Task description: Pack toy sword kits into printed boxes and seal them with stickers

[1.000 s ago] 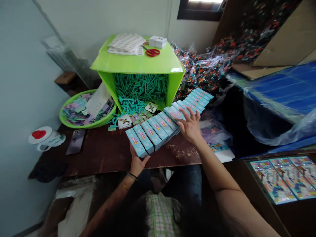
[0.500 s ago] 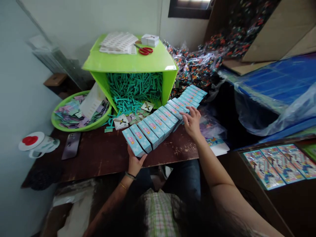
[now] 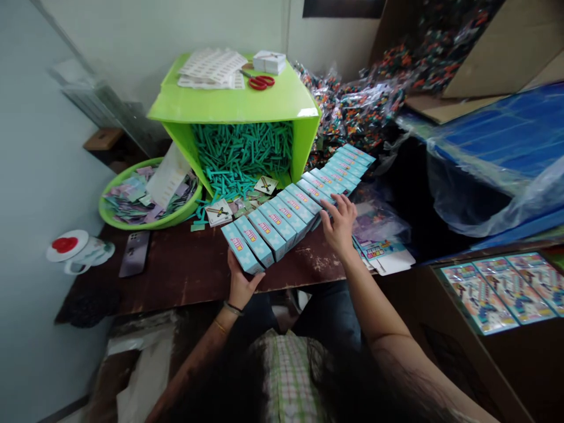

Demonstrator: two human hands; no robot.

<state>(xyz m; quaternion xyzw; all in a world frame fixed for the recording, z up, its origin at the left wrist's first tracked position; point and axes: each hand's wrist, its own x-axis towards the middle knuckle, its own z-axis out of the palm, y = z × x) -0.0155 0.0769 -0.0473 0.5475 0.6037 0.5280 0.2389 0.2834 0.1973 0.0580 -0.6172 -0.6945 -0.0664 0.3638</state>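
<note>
A slanting row of small light-blue cartons stands on the dark table, running from near my left hand to the far right. My left hand cups the nearest end carton, fingers along its outer side and thumb at its front. Beside the middle of the row is my right hand, fingers apart, the fingertips at the cartons' near edge; whether they press on them I cannot tell. Behind the row, a lime-green bin on its side spills teal plastic pieces. Sword-printed cards lie before it.
Scissors and paper sheets lie on the bin. A green basin of small packets, a phone and a lidded mug are at left. Bagged parts, flat printed cartons and a blue container are at right.
The whole view has shifted slightly. My right hand's fingers are lower and closer to the cartons' near edge. My left hand stays around the end carton.
</note>
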